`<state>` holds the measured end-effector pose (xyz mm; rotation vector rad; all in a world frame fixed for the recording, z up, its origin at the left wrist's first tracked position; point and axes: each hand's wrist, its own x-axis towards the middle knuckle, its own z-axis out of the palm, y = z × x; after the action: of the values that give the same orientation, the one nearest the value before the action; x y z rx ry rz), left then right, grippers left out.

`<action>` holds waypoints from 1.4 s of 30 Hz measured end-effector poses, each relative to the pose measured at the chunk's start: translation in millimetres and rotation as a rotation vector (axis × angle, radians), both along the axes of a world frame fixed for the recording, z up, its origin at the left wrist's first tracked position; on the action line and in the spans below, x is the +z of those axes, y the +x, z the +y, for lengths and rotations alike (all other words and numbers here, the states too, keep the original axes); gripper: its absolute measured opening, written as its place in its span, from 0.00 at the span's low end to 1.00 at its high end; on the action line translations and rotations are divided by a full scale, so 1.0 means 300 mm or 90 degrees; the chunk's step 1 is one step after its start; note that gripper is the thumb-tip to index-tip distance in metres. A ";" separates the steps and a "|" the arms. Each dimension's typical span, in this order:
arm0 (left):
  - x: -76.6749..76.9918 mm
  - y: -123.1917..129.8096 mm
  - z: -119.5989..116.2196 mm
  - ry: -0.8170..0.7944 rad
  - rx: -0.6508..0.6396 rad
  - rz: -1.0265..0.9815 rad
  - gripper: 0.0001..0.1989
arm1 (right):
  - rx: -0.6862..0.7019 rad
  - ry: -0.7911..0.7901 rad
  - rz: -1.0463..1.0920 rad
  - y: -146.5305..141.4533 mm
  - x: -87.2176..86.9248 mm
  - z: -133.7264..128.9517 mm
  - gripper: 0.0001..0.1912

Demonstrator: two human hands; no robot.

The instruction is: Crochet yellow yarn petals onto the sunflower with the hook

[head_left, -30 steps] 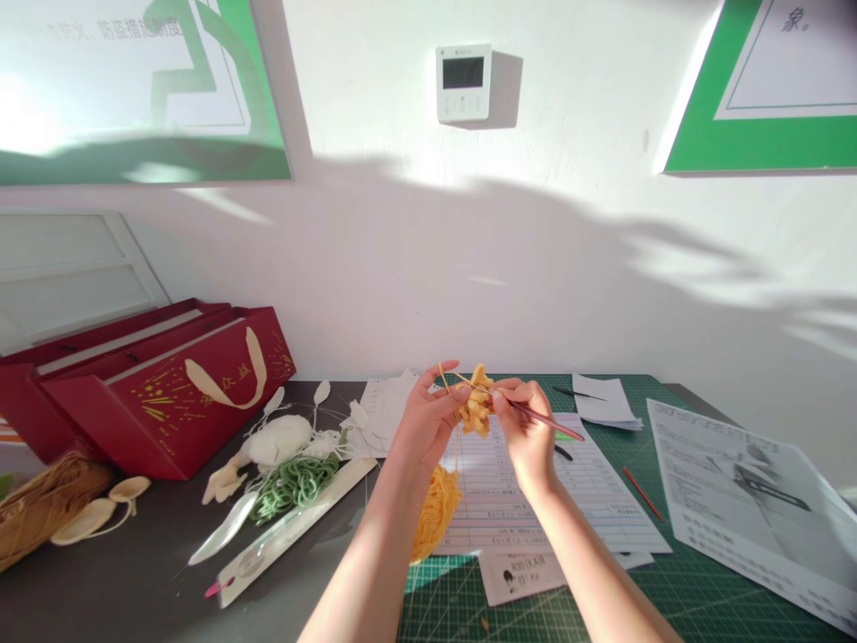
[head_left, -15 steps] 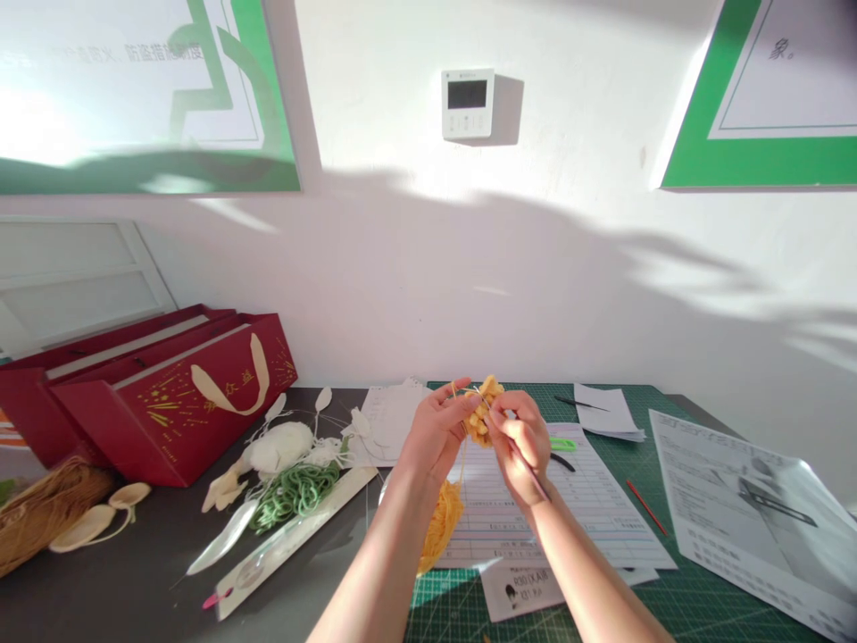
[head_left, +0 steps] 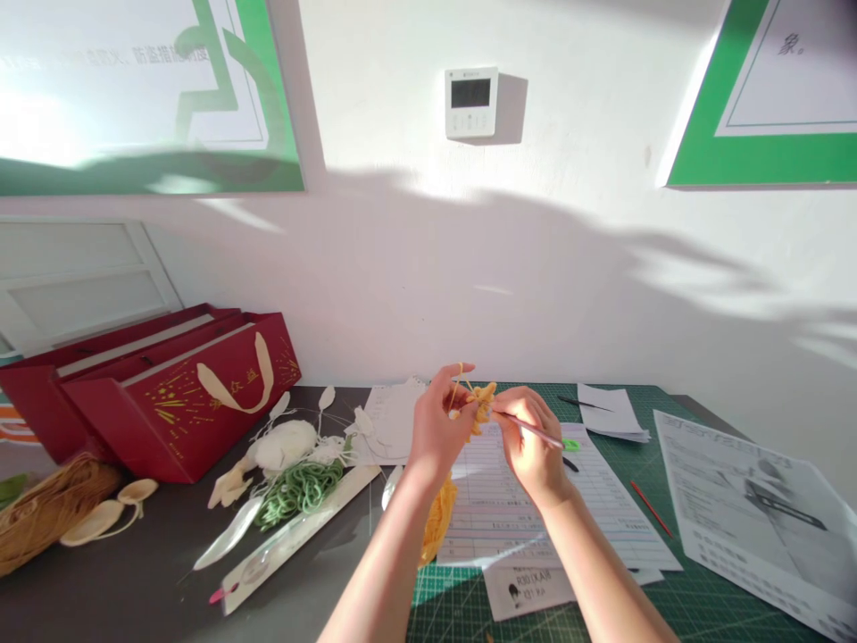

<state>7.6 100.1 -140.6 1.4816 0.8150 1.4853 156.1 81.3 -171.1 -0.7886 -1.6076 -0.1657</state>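
A small yellow crocheted piece (head_left: 483, 407) is pinched in my left hand (head_left: 438, 424), and a strand of yellow yarn loops over the raised index finger. My right hand (head_left: 532, 442) grips a thin crochet hook (head_left: 536, 431) from the right, its tip end at the piece. The handle points down to the right. Partly behind my left forearm lies a ball of yellow yarn (head_left: 439, 522), resting by the printed sheets (head_left: 495, 509) on the green cutting mat (head_left: 455, 589).
Red gift bags (head_left: 214, 402), brown yarn (head_left: 57, 509), green cord (head_left: 299, 493), white yarn (head_left: 285, 445) and a ruler (head_left: 301, 538) lie left. To the right are white slips (head_left: 609, 411), a red stick (head_left: 650, 508) and a large printed sheet (head_left: 750, 518).
The yellow piece has turned more edge-on, and my left index finger has lifted with the yarn. My right hand has shifted right, with the hook now tilted flatter. The view has moved slightly.
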 end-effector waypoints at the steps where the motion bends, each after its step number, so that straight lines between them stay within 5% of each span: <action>1: 0.001 -0.002 0.001 0.001 -0.005 0.003 0.23 | 0.001 -0.016 0.009 0.003 0.001 0.001 0.06; 11: 0.008 -0.004 0.005 -0.026 -0.095 -0.013 0.17 | 0.008 -0.179 0.297 -0.013 -0.016 0.016 0.10; 18: 0.013 -0.038 0.014 -0.112 -0.212 -0.058 0.20 | 0.211 -0.309 0.421 0.006 0.002 0.038 0.18; 23: 0.005 -0.057 0.030 -0.139 -0.258 -0.079 0.12 | 0.325 -0.385 0.420 0.009 -0.007 0.043 0.20; 29: -0.002 -0.056 0.035 -0.165 -0.316 -0.081 0.09 | 0.318 -0.321 0.408 0.002 -0.028 0.052 0.15; 36: -0.005 -0.053 0.032 -0.187 -0.371 -0.116 0.21 | 0.325 -0.223 0.286 0.033 0.023 0.028 0.09; 42: 0.010 -0.051 0.019 -0.201 -0.324 -0.143 0.25 | 0.324 -0.195 0.279 0.006 0.007 0.033 0.07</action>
<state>-7.7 105.9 -137.5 1.1490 0.4617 1.0587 157.8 91.3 -169.0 -0.5674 -1.3727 0.5932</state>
